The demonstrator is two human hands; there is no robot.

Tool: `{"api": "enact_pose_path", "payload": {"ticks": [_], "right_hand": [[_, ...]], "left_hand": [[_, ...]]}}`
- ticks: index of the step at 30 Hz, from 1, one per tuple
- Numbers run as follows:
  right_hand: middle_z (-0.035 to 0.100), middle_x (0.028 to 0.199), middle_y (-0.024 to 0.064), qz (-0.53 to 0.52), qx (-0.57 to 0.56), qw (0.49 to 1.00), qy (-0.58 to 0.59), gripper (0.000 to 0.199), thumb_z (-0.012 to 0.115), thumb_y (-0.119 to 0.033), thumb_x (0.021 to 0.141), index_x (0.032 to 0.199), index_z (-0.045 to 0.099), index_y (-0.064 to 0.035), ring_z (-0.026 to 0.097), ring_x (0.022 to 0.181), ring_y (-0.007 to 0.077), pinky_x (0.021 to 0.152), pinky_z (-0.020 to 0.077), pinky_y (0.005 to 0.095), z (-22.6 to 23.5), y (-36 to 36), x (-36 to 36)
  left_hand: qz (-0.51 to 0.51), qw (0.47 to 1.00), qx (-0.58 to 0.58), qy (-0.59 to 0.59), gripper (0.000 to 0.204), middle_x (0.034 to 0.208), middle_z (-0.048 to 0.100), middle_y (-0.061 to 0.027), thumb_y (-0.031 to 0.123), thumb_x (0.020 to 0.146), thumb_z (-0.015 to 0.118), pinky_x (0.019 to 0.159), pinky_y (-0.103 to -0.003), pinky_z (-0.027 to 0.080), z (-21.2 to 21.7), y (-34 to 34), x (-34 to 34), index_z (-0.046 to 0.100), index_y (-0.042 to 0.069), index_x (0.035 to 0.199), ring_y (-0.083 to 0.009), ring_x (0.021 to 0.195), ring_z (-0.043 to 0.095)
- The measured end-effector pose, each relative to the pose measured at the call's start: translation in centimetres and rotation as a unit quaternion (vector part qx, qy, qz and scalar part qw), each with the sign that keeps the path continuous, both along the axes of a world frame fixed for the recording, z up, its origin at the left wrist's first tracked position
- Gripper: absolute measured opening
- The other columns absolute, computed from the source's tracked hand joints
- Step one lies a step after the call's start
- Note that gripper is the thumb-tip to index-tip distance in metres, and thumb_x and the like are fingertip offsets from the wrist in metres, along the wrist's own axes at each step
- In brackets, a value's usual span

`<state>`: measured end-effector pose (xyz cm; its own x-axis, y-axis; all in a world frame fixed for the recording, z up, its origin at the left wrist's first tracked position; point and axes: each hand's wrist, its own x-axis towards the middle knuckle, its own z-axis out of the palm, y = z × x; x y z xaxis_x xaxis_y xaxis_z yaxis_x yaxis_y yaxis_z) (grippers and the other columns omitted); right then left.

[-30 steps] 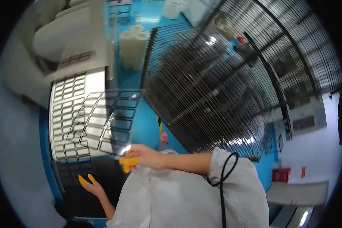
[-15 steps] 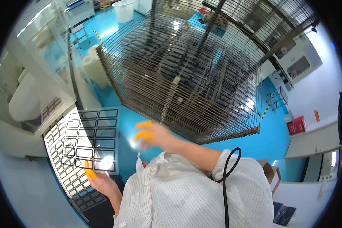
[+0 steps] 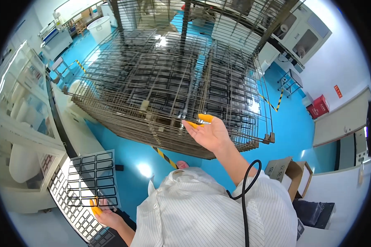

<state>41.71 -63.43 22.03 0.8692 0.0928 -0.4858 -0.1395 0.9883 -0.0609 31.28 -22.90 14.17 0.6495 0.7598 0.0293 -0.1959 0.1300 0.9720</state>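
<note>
A clear sheet (image 3: 104,181) printed with rows of black rectangular frames is held at its near edge by my left hand (image 3: 106,215), which wears yellow finger cots. It is raised over a lit white panel (image 3: 76,214) that shows similar frame outlines. My right hand (image 3: 213,135), also in yellow finger cots, is at the front edge of a large wire drying rack (image 3: 146,129). Its fingers are apart and nothing shows in them; whether they touch the wires I cannot tell. Sheets with black frames (image 3: 163,76) lie on the rack's stacked wire shelves.
An open cardboard box (image 3: 290,177) and dark wrapped sheets (image 3: 313,213) are at my right. A red box (image 3: 318,106) stands by the right wall. A white tub (image 3: 99,29) and a stool (image 3: 61,68) are at the far left. Yellow-black tape (image 3: 164,156) marks the blue floor.
My right hand has moved right and forward to the rack's front edge. The view has turned, and the rack appears further left. My left hand still holds the sheet.
</note>
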Motion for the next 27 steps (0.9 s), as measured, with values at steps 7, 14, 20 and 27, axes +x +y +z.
{"api": "enact_pose_path", "payload": {"ticks": [7,14,20,27], "right_hand": [[0.033,0.123,0.0292,-0.001,0.119,0.993,-0.025,0.056,0.04,-0.014,0.086,0.124,0.011,0.0143,0.043,0.112,0.0342,0.095,0.0382,0.0407,4.4,-1.8,-0.7],[0.042,0.128,0.0195,-0.105,-0.474,0.773,-0.409,0.049,0.045,-0.018,0.088,0.132,0.031,0.0007,0.045,0.115,0.0312,0.093,0.0402,0.0393,13.5,-11.6,4.8],[0.061,0.087,0.0244,0.002,-0.956,0.25,0.152,0.029,0.05,-0.024,0.08,0.085,0.062,0.0013,0.057,0.081,0.0417,0.071,0.0456,0.0456,-1.2,-33.5,8.4],[0.061,0.083,0.0248,-0.037,-0.928,0.27,0.256,0.031,0.059,-0.027,0.075,0.078,0.06,0.0041,0.06,0.078,0.0385,0.068,0.047,0.0452,-7.8,-37.9,9.6]], "left_hand": [[-0.022,1.0,0.007,0.007,0.037,0.111,0.051,-0.0194,0.009,0.091,0.027,0.085,-0.035,0.047,0.1,-2.7,1.7,0.04,-0.008,0.121,-0.0279,0.097,0.055],[-0.007,1.0,0.025,0.004,0.041,0.111,0.05,-0.0214,0.005,0.084,0.03,0.086,-0.036,0.046,0.5,-3.3,0.8,0.039,-0.008,0.122,-0.0293,0.097,0.054],[0.011,0.998,0.053,0.02,0.039,0.106,0.053,-0.0186,0.005,0.086,0.03,0.084,-0.033,0.047,1.5,-6.2,2.0,0.041,-0.007,0.12,-0.0258,0.094,0.055],[0.034,0.998,0.055,0.022,0.039,0.108,0.052,-0.0174,0.004,0.084,0.031,0.081,-0.03,0.047,1.2,-6.3,1.1,0.04,-0.008,0.12,-0.0238,0.092,0.055]]}}
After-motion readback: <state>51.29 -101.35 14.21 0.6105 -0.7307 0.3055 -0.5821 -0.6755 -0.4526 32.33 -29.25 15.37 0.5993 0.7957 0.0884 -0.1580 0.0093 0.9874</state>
